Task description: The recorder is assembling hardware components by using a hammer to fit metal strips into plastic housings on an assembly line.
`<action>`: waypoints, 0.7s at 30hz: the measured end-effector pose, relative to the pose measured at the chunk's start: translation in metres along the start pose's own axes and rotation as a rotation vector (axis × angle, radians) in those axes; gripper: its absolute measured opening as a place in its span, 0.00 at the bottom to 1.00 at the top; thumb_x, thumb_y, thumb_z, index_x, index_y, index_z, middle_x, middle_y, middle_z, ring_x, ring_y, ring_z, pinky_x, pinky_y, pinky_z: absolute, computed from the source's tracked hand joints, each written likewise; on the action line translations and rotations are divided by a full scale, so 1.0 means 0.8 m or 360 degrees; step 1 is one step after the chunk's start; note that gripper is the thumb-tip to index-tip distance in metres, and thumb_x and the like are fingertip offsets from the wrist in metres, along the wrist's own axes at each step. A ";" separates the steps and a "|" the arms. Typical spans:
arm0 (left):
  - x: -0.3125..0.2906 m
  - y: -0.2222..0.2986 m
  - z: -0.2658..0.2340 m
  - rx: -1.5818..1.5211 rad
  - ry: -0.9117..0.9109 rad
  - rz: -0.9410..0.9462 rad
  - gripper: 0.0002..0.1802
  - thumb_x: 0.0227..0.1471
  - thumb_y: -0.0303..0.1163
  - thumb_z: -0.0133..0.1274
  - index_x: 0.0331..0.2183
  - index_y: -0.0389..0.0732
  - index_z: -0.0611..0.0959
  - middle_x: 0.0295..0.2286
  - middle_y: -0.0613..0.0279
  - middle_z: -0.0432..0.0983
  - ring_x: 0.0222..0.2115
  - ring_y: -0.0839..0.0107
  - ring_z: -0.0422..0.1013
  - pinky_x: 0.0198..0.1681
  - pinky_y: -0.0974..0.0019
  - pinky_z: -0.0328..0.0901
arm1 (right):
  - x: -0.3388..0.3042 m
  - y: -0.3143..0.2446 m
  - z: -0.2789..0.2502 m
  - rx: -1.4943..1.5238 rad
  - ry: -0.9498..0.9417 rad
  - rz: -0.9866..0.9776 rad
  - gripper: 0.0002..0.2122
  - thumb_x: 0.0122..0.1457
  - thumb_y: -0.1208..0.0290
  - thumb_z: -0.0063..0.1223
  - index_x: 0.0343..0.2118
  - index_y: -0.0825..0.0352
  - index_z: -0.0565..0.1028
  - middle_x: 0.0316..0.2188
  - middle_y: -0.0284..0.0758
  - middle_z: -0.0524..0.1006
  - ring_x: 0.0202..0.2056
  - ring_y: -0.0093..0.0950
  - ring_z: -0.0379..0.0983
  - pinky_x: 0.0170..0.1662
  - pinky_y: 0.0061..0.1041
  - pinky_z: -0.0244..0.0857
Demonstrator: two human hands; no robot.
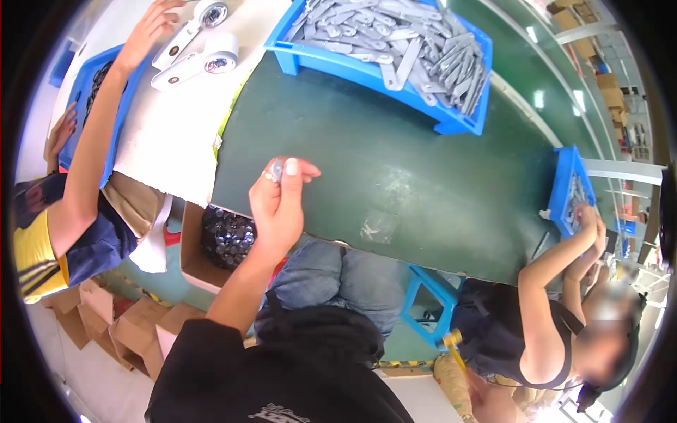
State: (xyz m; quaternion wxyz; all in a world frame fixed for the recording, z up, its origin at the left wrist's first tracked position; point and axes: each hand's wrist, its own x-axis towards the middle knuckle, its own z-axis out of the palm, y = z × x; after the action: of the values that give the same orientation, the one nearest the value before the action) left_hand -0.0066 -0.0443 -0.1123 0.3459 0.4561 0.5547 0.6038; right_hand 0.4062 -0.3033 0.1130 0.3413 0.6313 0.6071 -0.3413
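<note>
My left hand (pixel 276 204) is raised over the near left part of the green table (pixel 338 134). Its thumb and fingers are closed on a small grey piece (pixel 277 170), mostly covered by the fingers, so its kind cannot be told. My right hand is out of view. Beyond the hand, toward the far side, stands a blue crate (pixel 381 79) heaped with flat grey plastic handle-shaped parts (pixel 402 53). A small clear plastic scrap (pixel 378 227) lies near the table's front edge.
Below the table edge, a cardboard box (pixel 197 247) holds dark shiny round pieces (pixel 227 238). At left, a co-worker's hand (pixel 149 28) reaches near white handheld devices (pixel 204 56). Another co-worker, at right, works at a blue bin (pixel 570 187). A blue stool (pixel 430 303) stands beside my legs.
</note>
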 end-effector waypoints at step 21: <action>0.000 -0.004 0.003 0.0110 0.0004 -0.0079 0.19 0.70 0.35 0.48 0.31 0.33 0.85 0.27 0.62 0.82 0.28 0.77 0.73 0.35 0.69 0.69 | 0.015 -0.012 -0.055 0.0189 -0.0242 0.0575 0.22 0.57 0.77 0.59 0.57 0.63 0.79 0.52 0.48 0.80 0.56 0.44 0.77 0.61 0.34 0.66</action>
State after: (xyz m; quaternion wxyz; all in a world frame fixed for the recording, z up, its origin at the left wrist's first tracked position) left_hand -0.0047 -0.0433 -0.1152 0.3442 0.4530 0.5869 0.5761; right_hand 0.3973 -0.2598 0.1262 0.4039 0.7213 0.4352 -0.3565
